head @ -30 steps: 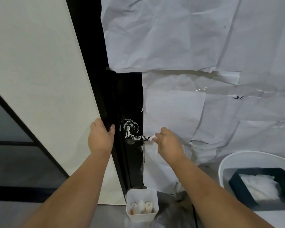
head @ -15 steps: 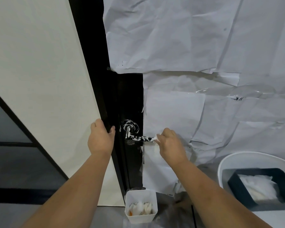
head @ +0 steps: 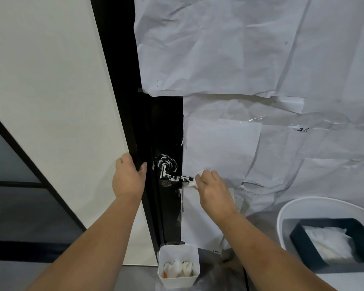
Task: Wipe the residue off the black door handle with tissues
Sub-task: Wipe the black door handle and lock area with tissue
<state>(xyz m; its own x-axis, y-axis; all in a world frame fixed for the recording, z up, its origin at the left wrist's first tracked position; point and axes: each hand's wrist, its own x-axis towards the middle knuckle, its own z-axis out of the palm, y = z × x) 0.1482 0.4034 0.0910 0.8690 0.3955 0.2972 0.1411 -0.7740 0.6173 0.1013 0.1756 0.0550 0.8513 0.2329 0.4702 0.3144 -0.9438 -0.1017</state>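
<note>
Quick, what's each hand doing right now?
Left hand: grips the door edge.
Right hand: pinches a tissue against the black door handle.

— Anything readable here?

— Only some black handwriting on the white paper sheets (head: 250, 59) taped over the door. At the right of the frame, about mid-height, a short mark (head: 303, 130) looks like "H" with another character beside it, possibly reversed or upside down.

— Anything lower?

— A tiny dark scribble (head: 216, 251) at the bottom edge of the lower sheet, too small to make out.
</note>
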